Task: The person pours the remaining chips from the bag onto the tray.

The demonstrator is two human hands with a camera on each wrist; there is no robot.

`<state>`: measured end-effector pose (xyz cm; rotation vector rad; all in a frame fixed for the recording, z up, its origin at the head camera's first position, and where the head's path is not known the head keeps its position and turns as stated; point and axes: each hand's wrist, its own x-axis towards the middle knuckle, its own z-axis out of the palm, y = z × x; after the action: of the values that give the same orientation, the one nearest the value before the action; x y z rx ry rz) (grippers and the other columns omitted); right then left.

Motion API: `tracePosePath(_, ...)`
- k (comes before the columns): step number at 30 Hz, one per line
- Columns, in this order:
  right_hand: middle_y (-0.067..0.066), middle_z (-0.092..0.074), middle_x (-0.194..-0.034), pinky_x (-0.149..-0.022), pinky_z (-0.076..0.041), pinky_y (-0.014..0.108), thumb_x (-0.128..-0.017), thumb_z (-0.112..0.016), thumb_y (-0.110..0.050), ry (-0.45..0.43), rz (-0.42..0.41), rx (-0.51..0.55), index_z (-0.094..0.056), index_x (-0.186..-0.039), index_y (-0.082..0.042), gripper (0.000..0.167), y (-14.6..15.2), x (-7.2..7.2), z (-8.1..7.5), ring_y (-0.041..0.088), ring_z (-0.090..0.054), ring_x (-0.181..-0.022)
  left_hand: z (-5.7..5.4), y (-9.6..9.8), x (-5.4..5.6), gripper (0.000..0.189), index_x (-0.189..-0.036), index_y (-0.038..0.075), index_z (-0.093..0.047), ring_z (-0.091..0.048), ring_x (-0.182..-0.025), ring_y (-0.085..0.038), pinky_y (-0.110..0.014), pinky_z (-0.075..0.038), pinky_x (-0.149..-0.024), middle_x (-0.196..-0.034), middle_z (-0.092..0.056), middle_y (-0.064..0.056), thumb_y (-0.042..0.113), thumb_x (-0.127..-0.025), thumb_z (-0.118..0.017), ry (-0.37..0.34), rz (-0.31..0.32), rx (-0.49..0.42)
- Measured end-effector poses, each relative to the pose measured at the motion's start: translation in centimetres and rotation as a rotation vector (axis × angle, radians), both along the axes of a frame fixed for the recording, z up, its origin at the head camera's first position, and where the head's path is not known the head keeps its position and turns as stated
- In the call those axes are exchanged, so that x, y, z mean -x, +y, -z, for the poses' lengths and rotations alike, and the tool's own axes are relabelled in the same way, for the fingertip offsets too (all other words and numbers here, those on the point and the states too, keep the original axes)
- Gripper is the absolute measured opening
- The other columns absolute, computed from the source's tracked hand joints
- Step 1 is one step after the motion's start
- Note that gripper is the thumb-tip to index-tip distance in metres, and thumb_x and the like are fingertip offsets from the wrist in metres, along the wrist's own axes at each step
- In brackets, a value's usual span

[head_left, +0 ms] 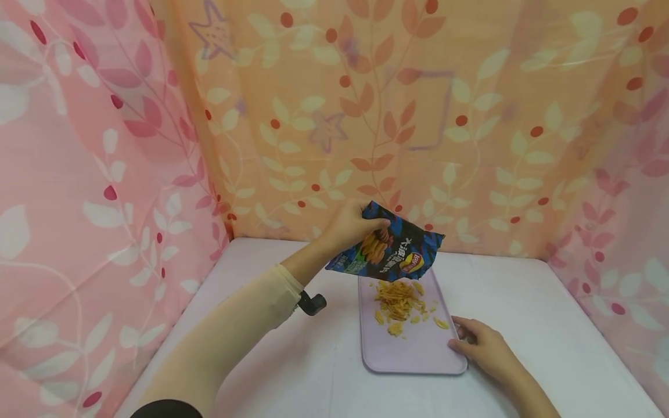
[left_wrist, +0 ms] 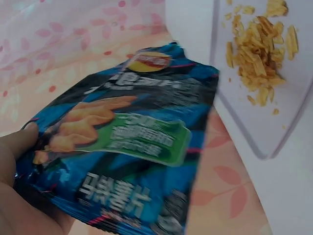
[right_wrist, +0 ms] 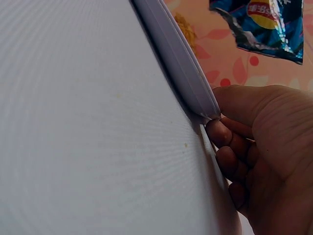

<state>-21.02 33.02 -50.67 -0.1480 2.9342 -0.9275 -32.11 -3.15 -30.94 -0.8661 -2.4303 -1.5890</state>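
- the head view shows the whole layout: a pale lilac, rectangular tray with rounded corners and a raised rim lies on a white tabletop, in front of an orange curtain with a leaf print.
- a blue-and-black foil snack bag is held up, tilted, over the tray's far end, which it partly hides in this view.
- the left hand, below a beige sleeve, grasps the bag by one end, its thumb across the printed front.
- the left wrist view gives what the head view shows only small: the green label, the pictured wavy chips and a serrated edge beside the gripping hand.
- the right wrist view alone shows clearly the bag's jagged, torn-looking edge with a silvery lining.
- that view also shows the right hand from close by: thumb and curled fingers pinch the rim on the tray's right side.
- the tray holds a loose heap of broken yellow potato chips, with stray pieces scattered around it, one close to the right rim.
- the bag's inside faces away from the cameras, so whether chips are in it cannot be told.
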Motion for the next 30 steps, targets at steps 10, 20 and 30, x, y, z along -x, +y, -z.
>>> tracePosePath(10, -0.004, -0.059, -0.096, -0.066, -0.039, 0.025, -0.084, -0.081, -0.049, -0.008, 0.006, -0.009, -0.059, -0.142, -0.006, 0.075, 0.0, 0.1, -0.1, 0.010, -0.049, -0.080, -0.3, 0.5, -0.1, 0.024, -0.115, 0.018, -0.076, -0.054, -0.054, -0.019, -0.027, -0.039, -0.050, -0.076, -0.073, -0.003, 0.028, -0.093, -0.078, 0.016, 0.031, -0.039)
tracePosePath(20, -0.003, -0.058, -0.095, -0.065, -0.038, 0.025, -0.084, -0.081, -0.049, -0.022, 0.006, 0.000, -0.059, -0.142, -0.006, 0.076, 0.0, -0.1, -0.1, 0.011, -0.048, -0.079, 0.1, 0.4, -0.3, 0.019, -0.110, 0.018, -0.079, -0.046, -0.052, -0.015, -0.026, -0.036, -0.050, -0.071, -0.069, 0.000, 0.026, -0.092, -0.079, 0.036, 0.025, -0.014)
tracePosePath(30, -0.003, -0.059, -0.096, -0.066, -0.038, 0.025, -0.084, -0.081, -0.047, -0.017, 0.006, 0.000, -0.059, -0.142, -0.007, 0.074, 0.1, -0.1, 0.0, 0.010, -0.048, -0.080, -0.4, -1.1, -0.4, 0.020, -0.111, 0.023, -0.075, -0.052, -0.058, -0.013, -0.026, -0.044, -0.056, -0.071, -0.062, 0.011, 0.035, -0.094, -0.076, -0.049, 0.028, 0.038)
